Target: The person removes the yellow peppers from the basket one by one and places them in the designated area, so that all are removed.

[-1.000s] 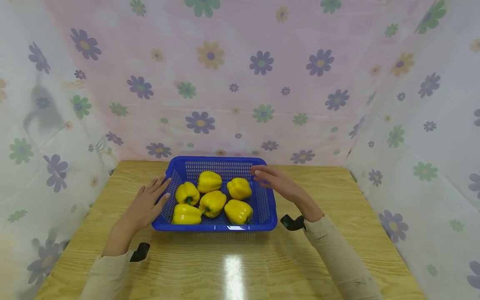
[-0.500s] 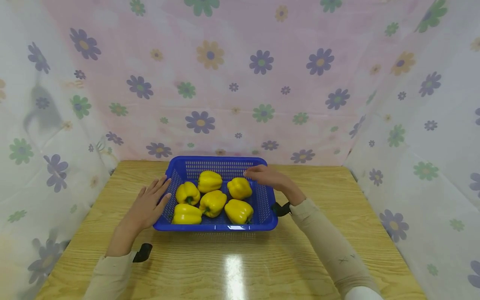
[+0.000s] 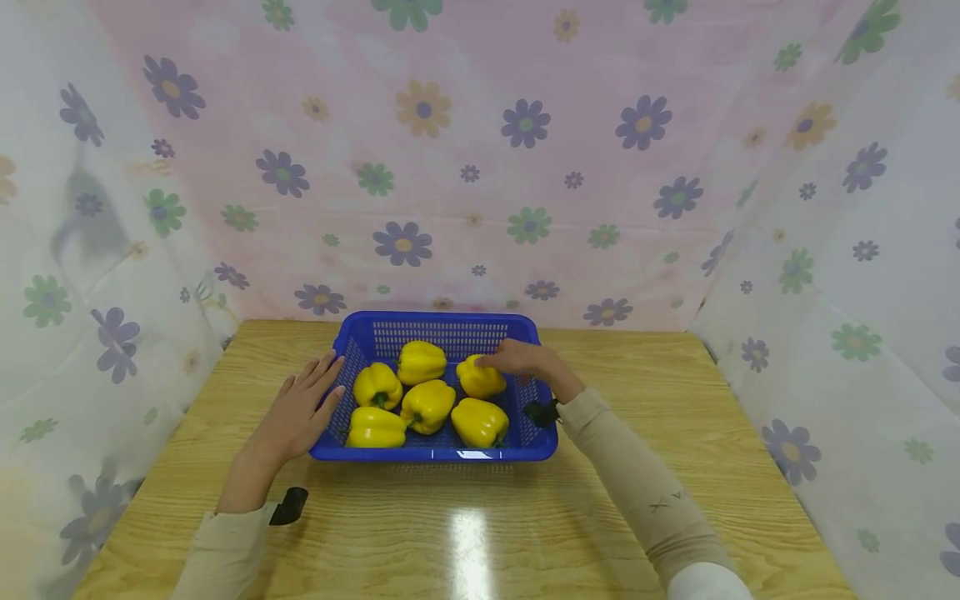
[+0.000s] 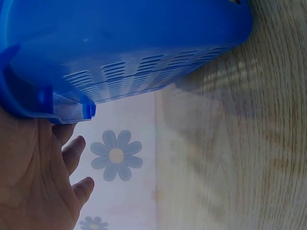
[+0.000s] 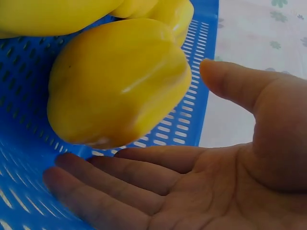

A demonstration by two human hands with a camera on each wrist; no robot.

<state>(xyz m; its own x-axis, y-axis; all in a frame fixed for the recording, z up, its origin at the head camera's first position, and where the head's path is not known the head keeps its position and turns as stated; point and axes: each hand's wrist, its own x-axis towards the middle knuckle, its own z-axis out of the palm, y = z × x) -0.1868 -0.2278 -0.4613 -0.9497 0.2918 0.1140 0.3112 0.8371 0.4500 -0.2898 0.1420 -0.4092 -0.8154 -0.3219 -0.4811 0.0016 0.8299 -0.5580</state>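
A blue plastic basket with slotted walls holds several yellow bell peppers. My left hand rests with straight fingers at the basket's left rim; in the left wrist view its palm lies against the rim from outside. Over the basket's right side, my right hand reaches down to the back right bell pepper. Seen from the right wrist, this bell pepper sits between the thumb, held apart on one side, and the straight fingers extended along its other side.
Two bell peppers, one at the front right and one in the middle, lie near the right hand. The basket stands on a wooden table. Flowered sheets hang behind and at both sides.
My right hand has moved left and down, from above the basket's right rim to the back right bell pepper. The left hand has stayed at the left rim.
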